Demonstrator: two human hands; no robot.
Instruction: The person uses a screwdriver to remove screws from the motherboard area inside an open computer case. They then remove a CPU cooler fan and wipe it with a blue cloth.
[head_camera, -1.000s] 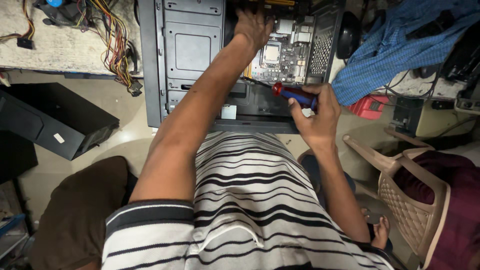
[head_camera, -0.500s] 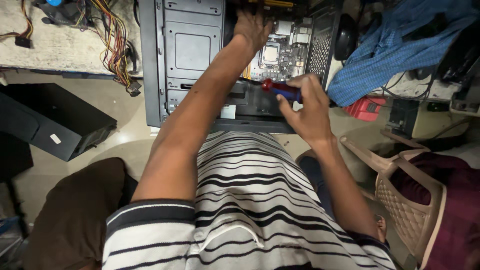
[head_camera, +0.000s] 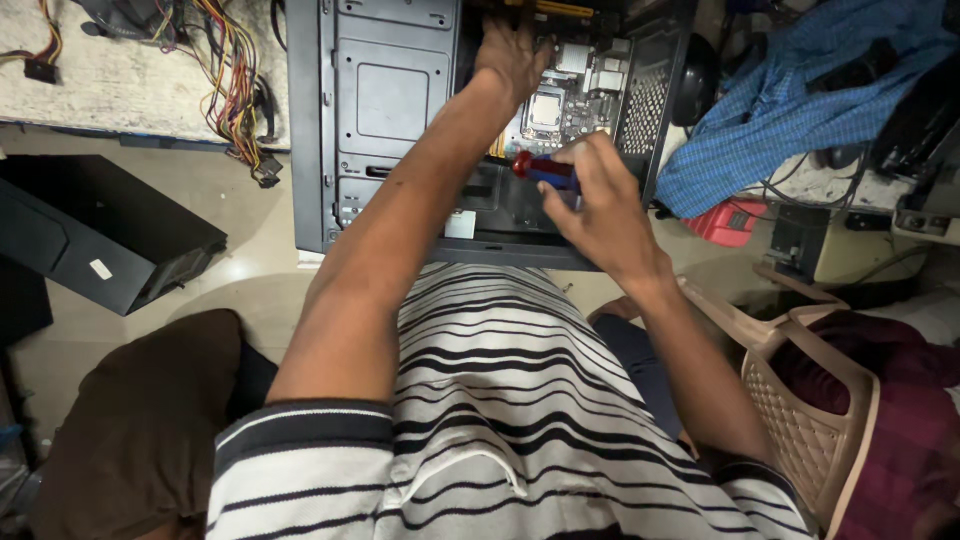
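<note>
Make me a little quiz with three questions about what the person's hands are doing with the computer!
1. True or false: the right hand holds a screwdriver with a red and blue handle.
2. Where is the left hand? A) on the blue cloth B) inside the open computer case, by the motherboard C) on the plastic chair
3. Fill in: the bundle of coloured cables lies to the ____ of the case in the picture.

Key: 1 true; 2 B; 3 left
</note>
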